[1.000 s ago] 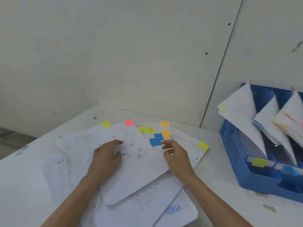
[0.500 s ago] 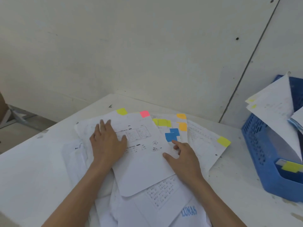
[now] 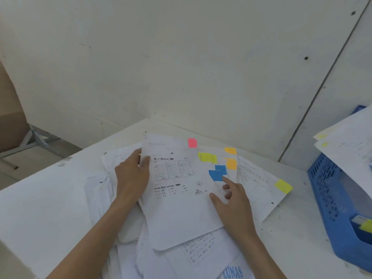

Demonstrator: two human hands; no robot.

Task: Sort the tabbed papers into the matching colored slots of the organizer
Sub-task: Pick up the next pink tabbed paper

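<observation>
A loose pile of white papers (image 3: 201, 252) with coloured tabs covers the table. On top lies a printed sheet with a pink tab (image 3: 192, 142). My left hand (image 3: 131, 178) pinches this sheet's left edge, thumb on top, and the sheet's far end is raised. My right hand (image 3: 233, 200) has its thumb at the sheet's right edge and its index finger on a blue tab (image 3: 217, 175). Yellow tabs (image 3: 208, 157) and orange tabs (image 3: 231, 163) show beneath. The blue organizer (image 3: 326, 190) stands at the right with papers in it.
Another yellow-tabbed sheet (image 3: 283, 186) sticks out toward the organizer. A yellow label (image 3: 366, 224) marks the organizer's near slot. The white wall (image 3: 181, 67) stands right behind the table. The table's left edge drops off to the floor (image 3: 26, 154).
My left hand went from lying flat on the pink-tabbed sheet to pinching its left edge and raising it. The sheet turned and now hides the far-left yellow tab. My view shifted left.
</observation>
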